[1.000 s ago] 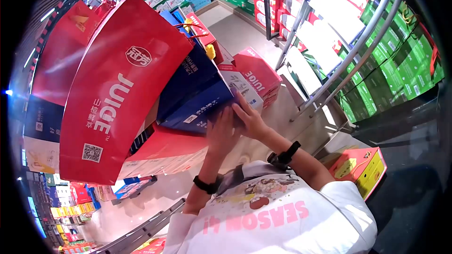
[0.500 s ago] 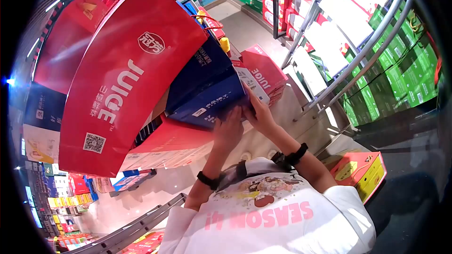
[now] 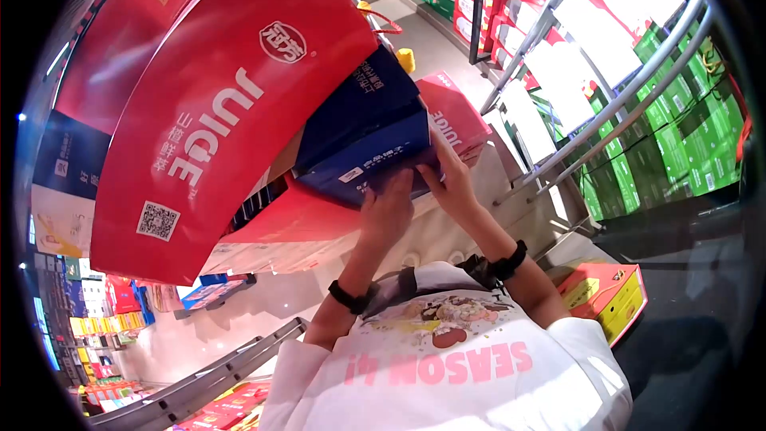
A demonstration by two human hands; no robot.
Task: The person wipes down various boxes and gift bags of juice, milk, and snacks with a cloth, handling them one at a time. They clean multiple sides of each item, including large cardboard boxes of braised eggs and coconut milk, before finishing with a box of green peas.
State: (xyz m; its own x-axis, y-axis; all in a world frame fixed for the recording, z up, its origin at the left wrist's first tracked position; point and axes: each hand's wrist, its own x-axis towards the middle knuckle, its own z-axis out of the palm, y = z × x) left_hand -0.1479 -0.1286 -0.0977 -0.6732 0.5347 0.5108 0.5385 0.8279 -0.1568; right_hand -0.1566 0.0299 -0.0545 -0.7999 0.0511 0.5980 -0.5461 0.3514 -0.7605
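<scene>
A dark blue carton (image 3: 363, 152) with white lettering sits tilted among stacked boxes, in front of a big red curved JUICE panel (image 3: 215, 112). My left hand (image 3: 388, 206) presses on the lower front face of the carton, its fingers closed in against the surface and partly in shadow. At the carton's right corner is my right hand (image 3: 453, 183), thumb on the front and fingers along the side edge. Below the carton lies a red box (image 3: 295, 215). A pink-red JUICE box (image 3: 455, 108) stands behind the right hand.
A metal rail (image 3: 630, 104) curves along the right, before stacked green boxes (image 3: 686, 128). A red and yellow box (image 3: 602, 299) stands beside my right elbow. A grey metal rail or ladder (image 3: 199, 383) crosses the lower left.
The view has shifted slightly. The blue carton and both hands sit a little farther right and up, and the white box beside the carton is now mostly hidden.
</scene>
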